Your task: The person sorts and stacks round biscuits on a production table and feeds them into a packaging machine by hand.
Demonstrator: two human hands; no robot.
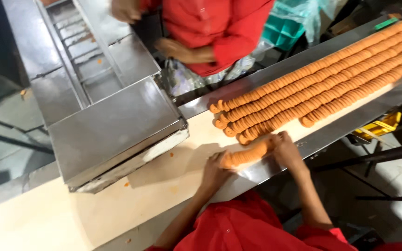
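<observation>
Between the left hand (216,171) and the right hand (284,148), a short stack of biscuits (249,154) is pressed end to end, palms closed against it over the pale belt (164,179); squeezing evenly from both ends should keep it from buckling. Beyond the right hand, long biscuit rows (322,88) run out of view, and individual fingers are too blurred to make out.

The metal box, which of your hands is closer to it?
Left. The left hand presses the near end of the biscuit stack, just right of the metal box. The right hand presses the stack's far end, farther away.
</observation>
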